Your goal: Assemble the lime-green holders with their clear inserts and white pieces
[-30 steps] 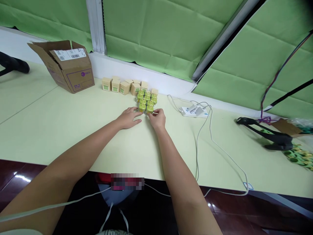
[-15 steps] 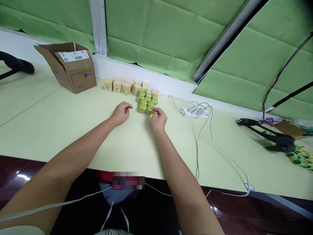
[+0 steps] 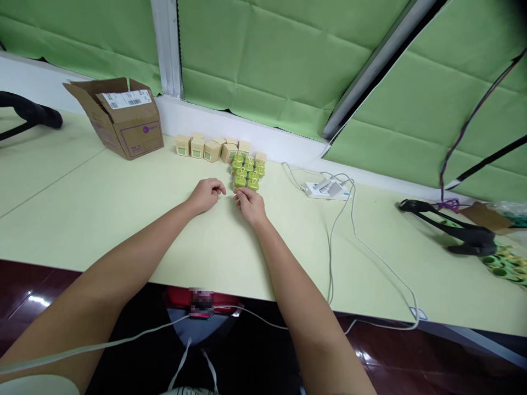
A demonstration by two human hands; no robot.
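Observation:
Small clear jars with green lids [image 3: 252, 175] and pale loops on top stand packed together in rows on the table. Just in front of them, my right hand [image 3: 252, 204] has its thumb and fingers pinched together at the near left jar. Whether it grips that jar or some small thing is hidden by the fingers. Left of it, my left hand [image 3: 206, 196] rests low over the table with fingers curled in, and nothing shows in it. A short gap parts the two hands. Behind the jars are several small kraft-paper boxes [image 3: 212, 150] with green labels.
An open cardboard carton [image 3: 138, 131] stands at the back left. Right of the jars lies a white power strip [image 3: 327, 190] with plugs, its cables trailing to the table's front edge. At far right are a black stand [image 3: 469, 236] and green ring-like pieces [image 3: 502, 266].
My right hand has moved left and slightly down, from the near right jar to the near left one. My left hand has shifted slightly down, still curled. The jars remain in place.

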